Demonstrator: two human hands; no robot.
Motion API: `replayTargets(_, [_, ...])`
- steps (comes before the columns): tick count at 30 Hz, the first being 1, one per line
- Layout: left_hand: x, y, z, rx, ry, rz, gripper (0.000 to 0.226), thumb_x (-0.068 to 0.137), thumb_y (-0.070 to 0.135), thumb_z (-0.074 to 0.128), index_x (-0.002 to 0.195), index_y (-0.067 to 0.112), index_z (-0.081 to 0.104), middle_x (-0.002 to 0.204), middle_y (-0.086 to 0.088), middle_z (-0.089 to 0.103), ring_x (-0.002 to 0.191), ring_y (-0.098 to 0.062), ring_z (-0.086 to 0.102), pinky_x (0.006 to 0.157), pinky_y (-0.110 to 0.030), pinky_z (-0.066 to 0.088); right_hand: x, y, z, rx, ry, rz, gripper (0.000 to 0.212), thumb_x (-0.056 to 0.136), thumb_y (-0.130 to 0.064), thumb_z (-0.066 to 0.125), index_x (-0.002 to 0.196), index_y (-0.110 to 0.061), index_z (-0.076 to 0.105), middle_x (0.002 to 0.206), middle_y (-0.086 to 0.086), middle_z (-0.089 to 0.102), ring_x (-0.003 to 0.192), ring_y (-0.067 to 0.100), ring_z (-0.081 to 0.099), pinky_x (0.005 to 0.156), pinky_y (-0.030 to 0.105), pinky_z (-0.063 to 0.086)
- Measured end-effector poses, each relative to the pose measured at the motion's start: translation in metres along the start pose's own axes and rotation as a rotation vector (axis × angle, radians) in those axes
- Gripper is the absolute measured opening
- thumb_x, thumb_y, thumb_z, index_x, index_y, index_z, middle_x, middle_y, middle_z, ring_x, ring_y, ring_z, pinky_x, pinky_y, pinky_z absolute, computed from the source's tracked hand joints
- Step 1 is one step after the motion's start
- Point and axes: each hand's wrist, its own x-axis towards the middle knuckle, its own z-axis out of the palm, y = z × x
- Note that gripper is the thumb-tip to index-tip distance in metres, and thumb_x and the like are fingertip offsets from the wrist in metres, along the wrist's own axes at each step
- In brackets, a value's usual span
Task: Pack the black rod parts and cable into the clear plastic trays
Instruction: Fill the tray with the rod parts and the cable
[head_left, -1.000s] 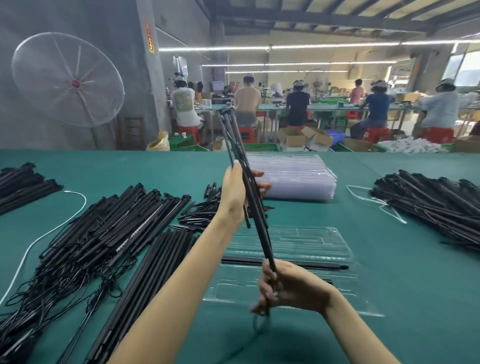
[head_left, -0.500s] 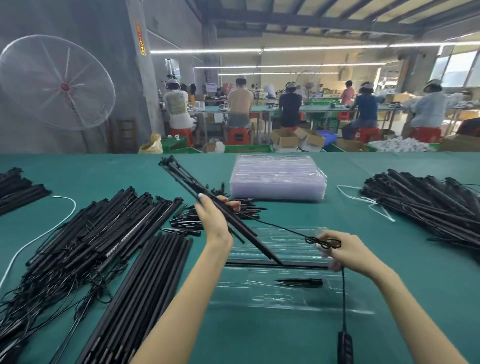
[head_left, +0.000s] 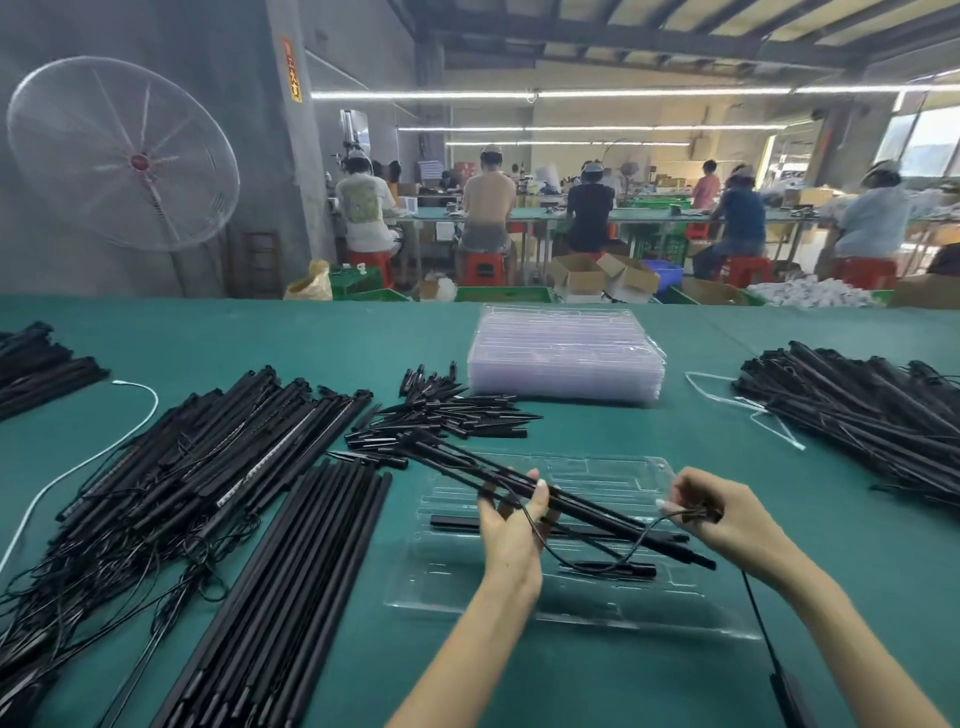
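Observation:
A clear plastic tray (head_left: 582, 605) lies on the green table in front of me, with a flat black bar (head_left: 457, 521) and a short black spike (head_left: 613, 569) in its slots. My left hand (head_left: 511, 525) grips a bundle of black rods (head_left: 582, 509) slanting low over the tray, its far end up left, its near end down right. My right hand (head_left: 727, 514) pinches a coiled bit of thin black cable (head_left: 696, 514). The cable loops back to the rods and also hangs down to a small black box (head_left: 789, 691) at the lower right.
A stack of clear trays (head_left: 566, 358) stands behind. Short black spikes (head_left: 447, 415) lie beyond the tray. Black rods with cables (head_left: 171, 467) and plain rods (head_left: 291, 587) fill the left. More rods (head_left: 872, 415) lie right, with a white cord (head_left: 727, 400). Several people sit at benches behind.
The rod bundle has swung from upright down to a low slant over the tray. My right hand left the bundle's lower end, moved right and now pinches the cable.

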Motion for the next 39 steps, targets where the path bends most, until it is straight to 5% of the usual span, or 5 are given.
replayTargets(6, [0.001,-0.014,-0.003,0.012,0.085,0.026,0.040,0.087,-0.011,0.059,0.116,0.011,0.044,0.095,-0.011,0.058,0.090,-0.025,0.060,0.081,-0.035,0.051,-0.017,-0.004,0.023,-0.383,-0.128,-0.122,0.045,0.067,-0.069,0.062,0.109,-0.053,0.064,0.096,-0.031,0.067,0.082,-0.007,0.062,0.069,0.011,0.047])
replayTargets(10, [0.003,-0.015,-0.013,0.023,0.062,-0.032,0.028,0.087,-0.009,0.060,0.102,0.011,0.047,0.096,-0.014,0.059,0.082,-0.022,0.061,0.073,-0.029,0.055,-0.020,0.007,0.031,-0.645,0.046,-0.295,0.041,0.063,-0.039,0.086,0.101,-0.034,0.074,0.081,-0.016,0.072,0.068,0.010,0.068,0.051,0.022,0.051])
replayTargets(18, [0.027,0.038,-0.064,0.209,0.163,0.125,0.038,0.088,-0.009,0.042,0.117,0.015,0.040,0.087,-0.009,0.052,0.077,-0.018,0.051,0.074,-0.032,0.042,-0.031,0.028,0.016,-0.661,0.120,-0.142,0.038,0.073,-0.032,0.078,0.109,-0.040,0.070,0.073,-0.017,0.061,0.070,0.012,0.059,0.045,0.018,0.037])
replayTargets(27, [0.036,0.070,-0.100,0.800,-0.093,0.203,0.023,0.089,-0.013,0.054,0.099,0.006,0.061,0.089,-0.010,0.063,0.076,-0.018,0.063,0.066,-0.022,0.056,-0.032,0.044,0.024,-0.563,0.180,0.053,0.030,0.072,-0.031,0.080,0.100,-0.041,0.072,0.076,-0.021,0.059,0.074,0.011,0.053,0.049,0.031,0.047])
replayTargets(39, [0.048,0.092,-0.098,0.891,-0.278,0.253,0.025,0.080,-0.017,0.062,0.089,0.007,0.062,0.087,-0.005,0.068,0.080,-0.016,0.065,0.071,-0.020,0.055,-0.024,0.021,-0.001,-0.544,0.365,-0.167,0.025,0.070,-0.026,0.074,0.095,-0.024,0.075,0.082,-0.013,0.064,0.072,0.020,0.058,0.049,0.032,0.049])
